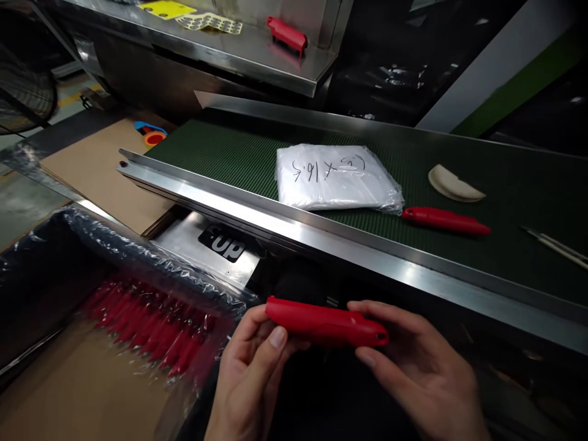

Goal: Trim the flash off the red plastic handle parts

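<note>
A red plastic handle-shaped part (326,323) with a small hole at its right end is held level in front of the conveyor. My left hand (252,361) grips its left end, thumb on the near side and fingers underneath. At the holed end, my right hand (420,361) pinches it between thumb and forefinger. A similar red part (445,220) lies on the green conveyor belt (220,147), beside a plastic-wrapped white pack (333,177) with handwritten numbers on it.
The conveyor's metal edge (294,229) runs just beyond my hands. A folded cream pad (454,184) and a thin pointed tool (555,246) lie on the belt. Lower left, a plastic-lined box (151,254) holds several bagged red parts. Another red part (287,35) rests on the steel shelf (257,58).
</note>
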A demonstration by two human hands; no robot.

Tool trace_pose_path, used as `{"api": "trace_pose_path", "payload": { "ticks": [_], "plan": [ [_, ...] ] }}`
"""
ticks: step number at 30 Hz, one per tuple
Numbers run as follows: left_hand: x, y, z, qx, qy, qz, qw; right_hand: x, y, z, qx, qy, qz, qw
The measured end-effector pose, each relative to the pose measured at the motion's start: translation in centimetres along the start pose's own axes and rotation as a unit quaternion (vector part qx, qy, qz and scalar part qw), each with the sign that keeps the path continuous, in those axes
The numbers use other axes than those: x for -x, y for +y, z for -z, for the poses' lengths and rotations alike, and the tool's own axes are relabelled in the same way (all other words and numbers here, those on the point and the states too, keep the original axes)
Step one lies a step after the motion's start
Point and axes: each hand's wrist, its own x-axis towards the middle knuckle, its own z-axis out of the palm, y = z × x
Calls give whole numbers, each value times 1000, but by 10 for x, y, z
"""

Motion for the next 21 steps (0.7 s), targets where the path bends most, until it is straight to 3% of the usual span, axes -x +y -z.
{"api": "trace_pose_path", "payload": {
  "ticks": [4, 10, 15, 21],
  "plan": [
    [-2, 3, 1, 30, 20, -10, 999, -8, 1, 1, -37, -49, -3, 998],
    [-4, 8, 6, 19, -20, 8, 1000, -9, 10, 1, -153, -79, -107, 979],
    [-3, 5, 15, -15, -30, 13, 999, -10, 11, -6, -229, -69, -162, 958],
    [-9, -7, 23, -16, -61, 6, 998, -7, 10, -13, -214, -45, -190, 957]
  ]
}}
